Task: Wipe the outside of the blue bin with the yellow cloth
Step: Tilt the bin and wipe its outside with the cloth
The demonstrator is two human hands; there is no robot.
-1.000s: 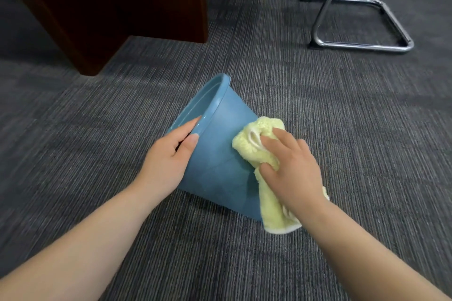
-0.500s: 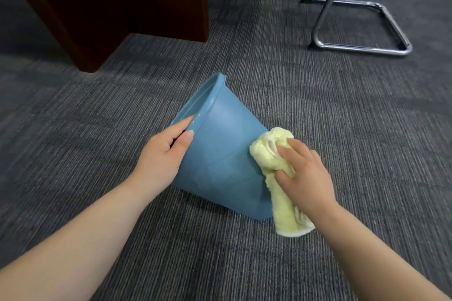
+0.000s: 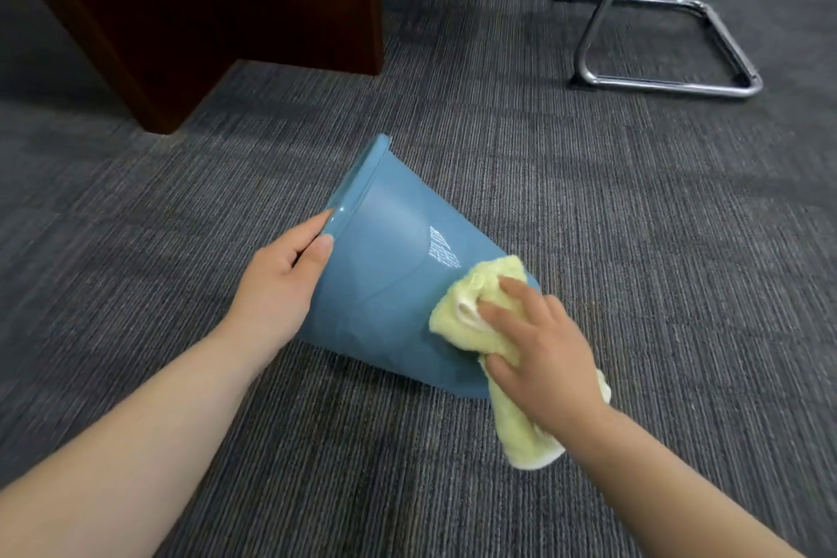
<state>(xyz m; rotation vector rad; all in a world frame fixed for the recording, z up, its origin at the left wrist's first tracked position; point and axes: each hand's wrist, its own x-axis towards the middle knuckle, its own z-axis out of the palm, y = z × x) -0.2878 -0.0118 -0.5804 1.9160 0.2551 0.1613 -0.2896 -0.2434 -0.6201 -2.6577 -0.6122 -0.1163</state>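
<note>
**Wiping under way, most of the bin's wall unaccounted for**

The round blue plastic bin point(image 3: 385, 281) lies tilted on the grey ribbed carpet point(image 3: 634, 240), mouth facing far-left. The left hand point(image 3: 276, 285) is closed on its rim, steadying it. The right hand point(image 3: 539, 353), fingers loosely curled, presses the bunched yellow terry cloth point(image 3: 475, 308) against the wall near the base. The far and underside faces are hidden, likely unwiped. A dark wooden desk panel point(image 3: 226, 14) and chrome chair frame point(image 3: 656, 77) stand well apart, obstructing nothing.
</note>
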